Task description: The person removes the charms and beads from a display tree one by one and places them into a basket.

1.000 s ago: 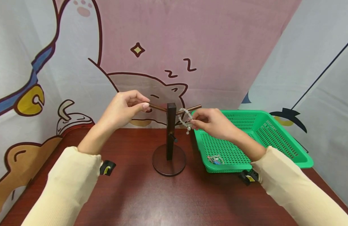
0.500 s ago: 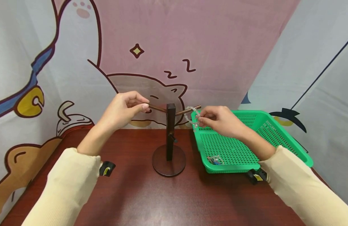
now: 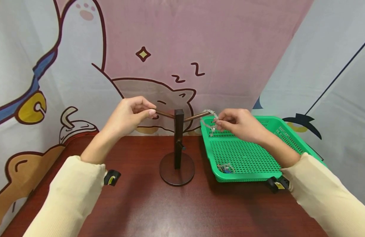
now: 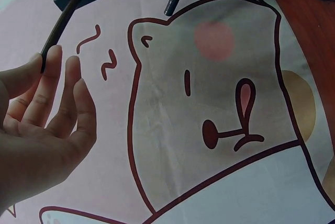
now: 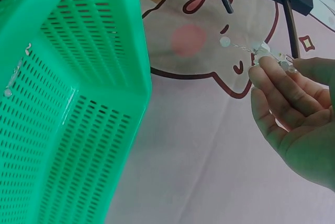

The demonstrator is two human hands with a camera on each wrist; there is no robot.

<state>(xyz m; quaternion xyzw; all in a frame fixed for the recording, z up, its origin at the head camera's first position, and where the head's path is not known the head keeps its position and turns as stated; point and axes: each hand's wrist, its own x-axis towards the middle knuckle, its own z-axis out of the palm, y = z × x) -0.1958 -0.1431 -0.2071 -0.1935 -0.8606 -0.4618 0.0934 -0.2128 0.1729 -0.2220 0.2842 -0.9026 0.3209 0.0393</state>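
Fingers (image 3: 219, 122) pinch bracelet (image 3: 208, 116) at peg (image 3: 197, 116) tip.

stand (image 3: 178, 144) centre on table (image 3: 147, 207) | basket (image 3: 289, 131) right of stand | bracelet (image 3: 226, 168) in basket

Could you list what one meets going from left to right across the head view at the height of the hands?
Left hand holding the left peg → stand's post → right peg → clear bead bracelet → right hand → green basket.
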